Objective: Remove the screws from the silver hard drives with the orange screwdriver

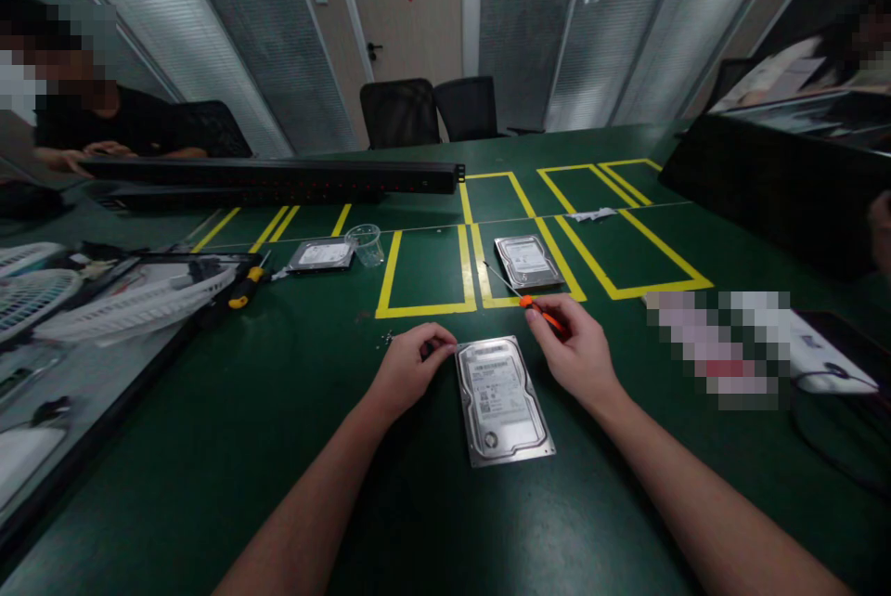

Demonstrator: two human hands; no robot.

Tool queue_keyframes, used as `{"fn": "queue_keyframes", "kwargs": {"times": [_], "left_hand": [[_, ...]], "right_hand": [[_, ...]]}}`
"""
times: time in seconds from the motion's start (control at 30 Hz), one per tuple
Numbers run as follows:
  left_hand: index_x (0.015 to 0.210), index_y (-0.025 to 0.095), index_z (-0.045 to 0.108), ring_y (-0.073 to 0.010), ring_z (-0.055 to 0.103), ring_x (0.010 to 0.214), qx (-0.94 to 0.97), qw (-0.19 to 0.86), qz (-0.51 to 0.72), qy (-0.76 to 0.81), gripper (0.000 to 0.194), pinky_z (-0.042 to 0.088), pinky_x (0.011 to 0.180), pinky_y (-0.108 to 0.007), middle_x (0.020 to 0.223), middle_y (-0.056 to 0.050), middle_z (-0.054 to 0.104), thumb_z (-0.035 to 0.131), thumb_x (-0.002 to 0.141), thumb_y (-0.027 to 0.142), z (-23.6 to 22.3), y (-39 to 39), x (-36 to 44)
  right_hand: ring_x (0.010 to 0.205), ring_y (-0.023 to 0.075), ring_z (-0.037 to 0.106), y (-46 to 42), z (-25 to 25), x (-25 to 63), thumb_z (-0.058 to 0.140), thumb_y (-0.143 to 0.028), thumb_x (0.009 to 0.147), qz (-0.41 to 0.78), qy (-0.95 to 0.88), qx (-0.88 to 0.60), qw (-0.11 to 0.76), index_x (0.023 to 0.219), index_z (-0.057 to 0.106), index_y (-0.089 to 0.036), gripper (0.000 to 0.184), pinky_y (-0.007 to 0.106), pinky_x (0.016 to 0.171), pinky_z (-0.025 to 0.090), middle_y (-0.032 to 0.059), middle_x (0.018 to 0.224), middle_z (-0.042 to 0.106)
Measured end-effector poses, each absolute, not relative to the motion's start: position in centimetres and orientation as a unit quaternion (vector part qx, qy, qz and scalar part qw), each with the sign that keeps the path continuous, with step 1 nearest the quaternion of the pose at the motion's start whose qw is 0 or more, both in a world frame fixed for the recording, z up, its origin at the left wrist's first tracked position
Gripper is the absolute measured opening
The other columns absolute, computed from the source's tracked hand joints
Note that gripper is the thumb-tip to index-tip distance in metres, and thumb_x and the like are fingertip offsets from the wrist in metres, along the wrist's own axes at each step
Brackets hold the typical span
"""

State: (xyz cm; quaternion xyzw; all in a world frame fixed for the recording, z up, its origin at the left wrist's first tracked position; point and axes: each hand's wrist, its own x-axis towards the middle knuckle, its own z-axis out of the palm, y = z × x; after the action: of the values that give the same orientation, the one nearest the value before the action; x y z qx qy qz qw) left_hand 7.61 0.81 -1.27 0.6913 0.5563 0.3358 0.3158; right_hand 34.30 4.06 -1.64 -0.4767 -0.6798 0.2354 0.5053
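Head view: nearest hard drive [505, 401] flat on the green table [313, 503].
Our right hand [574, 350] pinches an orange screwdriver [555, 321]; our left hand [412, 371] has fingertips together by the drive's far-left corner, pinching what, we can't tell. We'd brace the drive and keep the screwdriver upright.

A shiny metal hard drive [502, 401] lies on a smooth, satiny tabletop [418, 522]; nearer the far edge is a clear plastic cup [368, 248].
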Motion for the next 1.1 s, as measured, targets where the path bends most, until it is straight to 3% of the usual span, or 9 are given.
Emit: {"fn": "queue_keyframes", "kwargs": {"times": [0.2,0.33,0.47,0.57,0.7,0.77,0.9,1.1], "left_hand": [[0.101,0.019,0.075,-0.0186,0.065,0.076,0.68,0.338,0.335,0.558,0.013,0.049,0.07,-0.03,0.088,-0.003,0.074,0.068,0.092,0.026,-1.6,0.9,7.1],[0.102,0.019,0.075,-0.0189,0.066,0.078,0.688,0.34,0.331,0.549,0.013,0.051,0.072,-0.031,0.089,-0.004,0.075,0.069,0.091,0.022,-1.7,1.0,7.0],[0.104,0.018,0.076,-0.0193,0.066,0.079,0.695,0.333,0.324,0.549,0.014,0.051,0.073,-0.031,0.089,-0.004,0.075,0.069,0.092,0.021,-1.5,1.0,7.1],[0.106,0.017,0.075,-0.0193,0.067,0.08,0.698,0.337,0.32,0.546,0.015,0.051,0.074,-0.031,0.09,-0.005,0.076,0.069,0.092,0.019,-1.6,1.0,7.1],[0.107,0.017,0.075,-0.0191,0.067,0.081,0.704,0.333,0.323,0.538,0.016,0.051,0.076,-0.031,0.092,-0.005,0.076,0.068,0.092,0.018,-1.9,1.1,7.1],[0.107,0.017,0.075,-0.0189,0.067,0.082,0.704,0.331,0.323,0.539,0.016,0.051,0.076,-0.031,0.092,-0.005,0.076,0.069,0.092,0.017,-2.0,1.2,7.1],[0.106,0.016,0.076,-0.0185,0.066,0.082,0.707,0.331,0.318,0.538,0.015,0.051,0.076,-0.03,0.093,-0.004,0.076,0.069,0.093,0.018,-2.2,1.2,7.0],[0.106,0.017,0.075,-0.0186,0.067,0.084,0.717,0.332,0.306,0.53,0.014,0.05,0.076,-0.029,0.096,-0.004,0.076,0.067,0.095,0.017,-2.1,1.2,6.9]], "right_hand": [[0.099,0.0252,0.073,3.5,0.3,34.4,0.07,-0.031,0.096,0.27,-0.667,-0.441,0.536,0.111,0.074,-0.022,0.019,0.042,0.091,0.058,0.0099,0.11,0.076],[0.099,0.0254,0.077,3.6,2.9,33.9,0.083,-0.029,0.084,0.324,-0.595,-0.421,0.602,0.109,0.066,-0.025,0.031,0.04,0.088,0.063,0.0074,0.105,0.078],[0.096,0.0234,0.078,4.2,6.1,32.5,0.082,-0.028,0.084,0.353,-0.596,-0.368,0.62,0.11,0.061,-0.027,0.034,0.039,0.087,0.065,0.0059,0.107,0.078],[0.097,0.0224,0.076,4.5,8.6,31.0,0.08,-0.032,0.089,0.343,-0.644,-0.349,0.588,0.114,0.065,-0.027,0.029,0.036,0.085,0.064,0.0059,0.108,0.077],[0.086,0.0192,0.073,5.0,10.7,29.4,0.081,-0.037,0.088,0.372,-0.68,-0.301,0.555,0.128,0.06,-0.027,0.046,0.032,0.077,0.061,0.0027,0.099,0.074],[0.084,0.0189,0.072,5.4,11.0,29.2,0.082,-0.038,0.087,0.377,-0.695,-0.292,0.538,0.125,0.059,-0.026,0.046,0.032,0.075,0.06,0.0021,0.096,0.072],[0.088,0.0214,0.075,6.2,10.4,29.5,0.076,-0.033,0.093,0.409,-0.722,-0.289,0.478,0.125,0.061,-0.025,0.036,0.036,0.08,0.062,0.0028,0.097,0.07],[0.092,0.0236,0.074,6.3,8.6,29.2,0.067,-0.025,0.097,0.387,-0.766,-0.315,0.406,0.138,0.056,-0.027,0.042,0.041,0.085,0.062,0.0054,0.104,0.07]]}}
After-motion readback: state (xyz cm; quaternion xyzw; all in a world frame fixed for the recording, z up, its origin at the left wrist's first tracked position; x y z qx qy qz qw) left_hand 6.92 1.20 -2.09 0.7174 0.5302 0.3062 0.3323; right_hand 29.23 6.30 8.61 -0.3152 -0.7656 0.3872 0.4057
